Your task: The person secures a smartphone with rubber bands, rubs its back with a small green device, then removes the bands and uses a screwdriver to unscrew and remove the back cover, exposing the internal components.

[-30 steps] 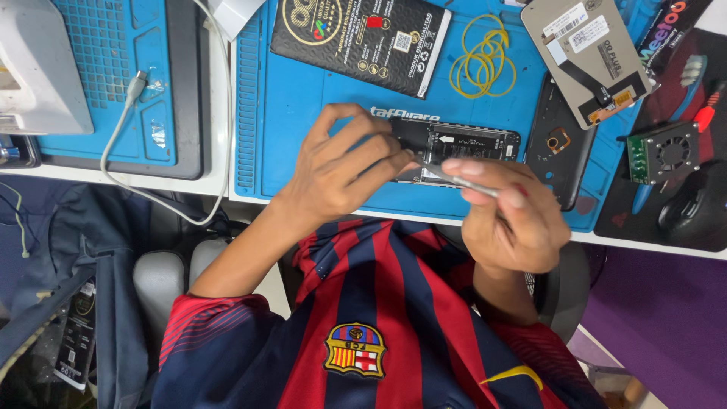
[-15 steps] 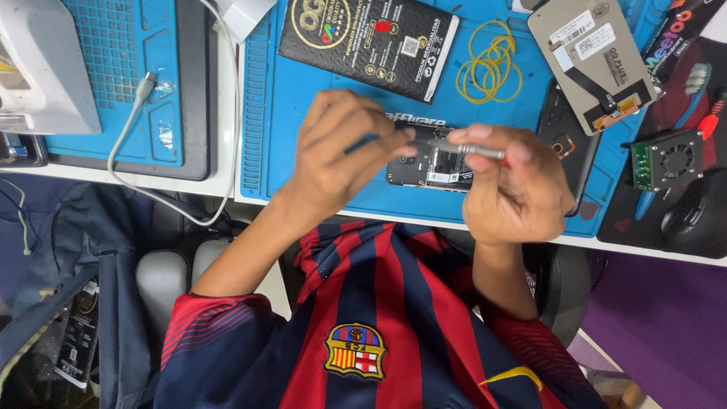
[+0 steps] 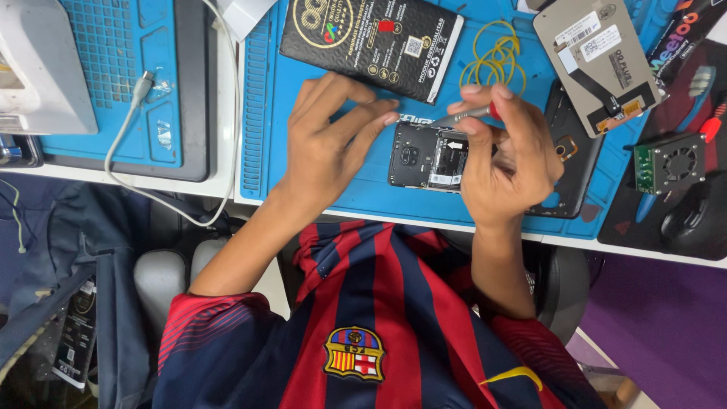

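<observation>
Two hands meet over my opened phone, lying crosswise: left hand steadies it open-fingered, right hand pinches a screwdriver above it

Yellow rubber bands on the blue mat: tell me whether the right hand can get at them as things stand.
Probably yes: the yellow rubber bands lie uncovered just beyond the right hand, but it holds a screwdriver.
</observation>
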